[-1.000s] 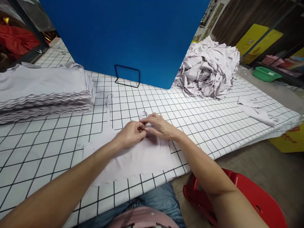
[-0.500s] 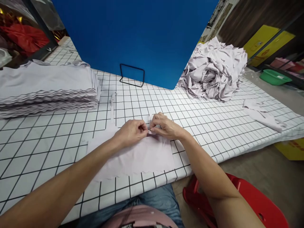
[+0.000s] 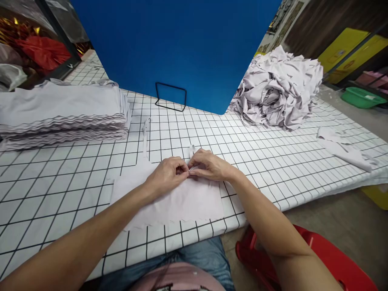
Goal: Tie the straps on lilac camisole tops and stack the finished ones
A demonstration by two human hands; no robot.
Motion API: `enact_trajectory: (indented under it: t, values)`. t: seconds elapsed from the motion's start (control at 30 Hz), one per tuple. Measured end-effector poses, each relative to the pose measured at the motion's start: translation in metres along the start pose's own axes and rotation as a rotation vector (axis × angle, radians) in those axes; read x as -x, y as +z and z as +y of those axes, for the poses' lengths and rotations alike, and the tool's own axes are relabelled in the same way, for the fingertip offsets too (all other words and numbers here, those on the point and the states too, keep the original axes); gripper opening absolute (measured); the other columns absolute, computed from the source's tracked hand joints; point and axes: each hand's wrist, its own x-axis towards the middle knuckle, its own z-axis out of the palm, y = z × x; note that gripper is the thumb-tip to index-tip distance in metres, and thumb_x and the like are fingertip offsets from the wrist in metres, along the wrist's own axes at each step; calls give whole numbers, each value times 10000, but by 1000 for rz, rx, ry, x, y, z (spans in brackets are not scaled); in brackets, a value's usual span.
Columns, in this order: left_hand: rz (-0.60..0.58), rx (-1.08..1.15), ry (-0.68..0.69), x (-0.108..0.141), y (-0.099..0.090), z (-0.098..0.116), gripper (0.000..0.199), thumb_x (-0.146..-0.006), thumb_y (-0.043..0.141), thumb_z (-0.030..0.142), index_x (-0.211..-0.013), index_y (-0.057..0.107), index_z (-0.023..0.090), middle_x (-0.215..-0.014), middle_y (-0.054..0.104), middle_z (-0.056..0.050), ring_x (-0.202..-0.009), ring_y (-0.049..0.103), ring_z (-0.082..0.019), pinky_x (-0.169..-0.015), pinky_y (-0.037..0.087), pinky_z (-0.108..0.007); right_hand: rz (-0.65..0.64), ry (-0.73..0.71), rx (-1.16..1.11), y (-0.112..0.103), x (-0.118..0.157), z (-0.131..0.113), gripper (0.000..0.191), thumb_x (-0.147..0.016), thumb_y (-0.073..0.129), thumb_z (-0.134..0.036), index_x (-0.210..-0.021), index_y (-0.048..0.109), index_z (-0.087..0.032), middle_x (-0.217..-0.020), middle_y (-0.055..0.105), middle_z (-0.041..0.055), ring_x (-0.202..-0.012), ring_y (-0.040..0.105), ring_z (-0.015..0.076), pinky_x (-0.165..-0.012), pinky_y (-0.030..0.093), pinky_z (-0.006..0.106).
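One pale fabric piece (image 3: 178, 202) lies on the checked tablecloth (image 3: 212, 129), on the near side of the blue board (image 3: 182, 48). Left hand (image 3: 166, 174) and right hand (image 3: 210, 166) meet at its edge facing the blue board, thumb and fingers of each pinched on the material, fingertips close together. Layered cloth stack (image 3: 60, 103) noted left of the blue board, crumpled fabric heap (image 3: 281, 89) to its right

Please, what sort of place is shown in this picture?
Probably a cloth workshop: there is a layered stack of pale cloth, a big heap of crumpled cloth and a wide checked table.
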Motion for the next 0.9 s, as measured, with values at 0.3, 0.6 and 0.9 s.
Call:
enact_trajectory:
  t: [0.3, 0.6, 0.9]
  values:
    - [-45, -119, 23, 3, -3, -7, 129, -795, 642, 330, -786, 655, 201, -868, 654, -43, -859, 568, -211, -736, 422, -308, -9, 36, 12, 3, -2, -1, 100, -926, 582, -262, -906, 657, -200, -849, 691, 16, -858, 550, 180, -865, 393, 392]
    - [16, -165, 11, 3, 13, -7, 89, -742, 670, 281, -718, 629, 206, -817, 669, -42, -882, 546, -252, -826, 405, -392, -59, 29, 9, 5, -4, -7, 97, -925, 532, -202, -888, 621, -190, -851, 674, 17, -860, 549, 179, -864, 374, 407]
    - [-24, -217, -32, 3, 13, -2, 156, -775, 620, 334, -697, 628, 198, -842, 664, -41, -940, 535, -254, -865, 415, -421, -23, -67, -7, 6, -4, -2, 92, -930, 553, -226, -900, 632, -190, -838, 687, 2, -870, 557, 165, -889, 402, 382]
